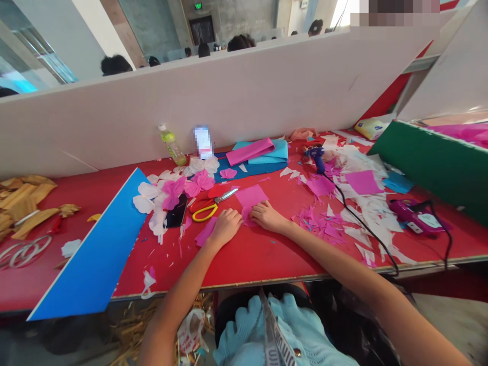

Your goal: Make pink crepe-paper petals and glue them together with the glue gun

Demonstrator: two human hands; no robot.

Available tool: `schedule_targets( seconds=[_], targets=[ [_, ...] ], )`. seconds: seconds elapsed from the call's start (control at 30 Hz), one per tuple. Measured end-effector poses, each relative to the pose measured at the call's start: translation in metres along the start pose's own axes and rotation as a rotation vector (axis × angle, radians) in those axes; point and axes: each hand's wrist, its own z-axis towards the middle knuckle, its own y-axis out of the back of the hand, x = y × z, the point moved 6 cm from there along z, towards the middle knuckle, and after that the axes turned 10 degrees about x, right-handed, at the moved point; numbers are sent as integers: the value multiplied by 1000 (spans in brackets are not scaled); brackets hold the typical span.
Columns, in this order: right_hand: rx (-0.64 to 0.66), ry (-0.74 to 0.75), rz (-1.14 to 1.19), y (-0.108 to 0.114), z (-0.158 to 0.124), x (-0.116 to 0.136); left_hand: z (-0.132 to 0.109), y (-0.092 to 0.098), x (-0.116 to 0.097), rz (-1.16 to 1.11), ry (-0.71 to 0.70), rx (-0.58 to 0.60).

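Observation:
Both my hands rest low on the red table over a small piece of pink paper (247,216). My left hand (227,225) pinches its left edge with bent fingers. From the other side my right hand (267,215) closes over the same piece, covering part of it. Just beyond lies a flat pink square (251,195). Another pink piece (205,233) is partly under my left hand. Scissors (208,208) with red and yellow handles lie to the left, blades towards the pink square. Pink paper petals (200,182) and white petals (147,198) are heaped behind the scissors.
A blue panel (99,249) stands at the left, a green panel (430,168) at the right. A glue gun (315,156) trails its black cord across paper scraps. A bottle (172,145) and lit phone (203,142) lean near the white partition (229,91). Folded paper (253,151) lies behind.

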Motion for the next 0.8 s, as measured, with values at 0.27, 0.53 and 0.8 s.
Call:
schedule_targets(
  seconds=[0.27, 0.53, 0.8],
  targets=[
    [23, -3, 29, 4, -4, -5, 0, 0, 0, -18, 2, -1],
    [10, 4, 61, 11, -8, -9, -1, -1, 1, -26, -5, 1],
    [-41, -35, 274, 16, -5, -14, 0, 2, -1, -24, -53, 28]
  ],
)
